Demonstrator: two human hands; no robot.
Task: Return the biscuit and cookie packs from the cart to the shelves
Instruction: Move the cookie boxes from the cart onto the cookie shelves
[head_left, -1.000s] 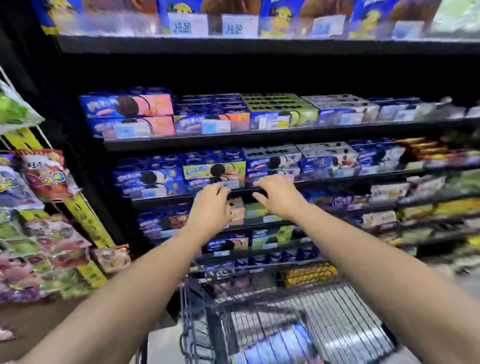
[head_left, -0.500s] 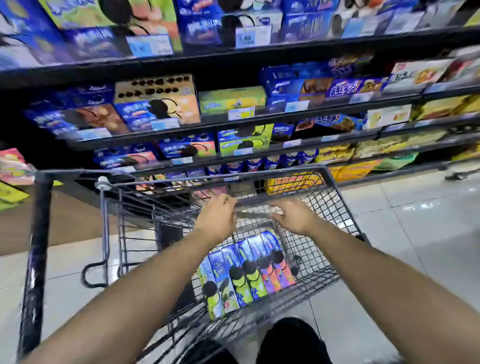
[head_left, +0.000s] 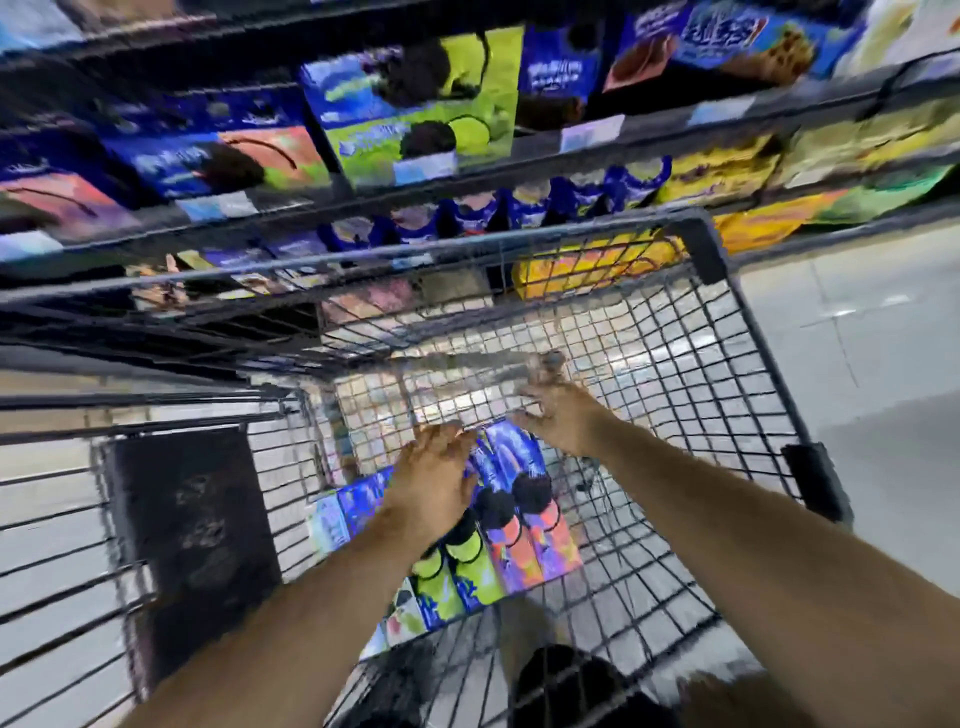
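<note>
Your hands have come down from the dark shelves (head_left: 509, 158) into the grey wire shopping cart (head_left: 698, 244), left hand (head_left: 431, 478) laid over the row of blue cardboard cookie packs (head_left: 524, 540) on its floor (whether it grips them I cannot tell through the blur), right hand (head_left: 558, 413) splayed at their far end, so the next pickup looks about to start.

Floor (head_left: 857, 332) at right is laid in pale glossy tiles, grout lines visible. A light glare (head_left: 852, 310) is reflected on it. A tan strip (head_left: 62, 387) of flooring is seen at far left. Pale price labels (head_left: 592, 132) are fixed along the shelf edges (head_left: 654, 120): one near centre, one just left of it, one further right, a lower one at left. Their print is lost to motion blur and cannot be read
</note>
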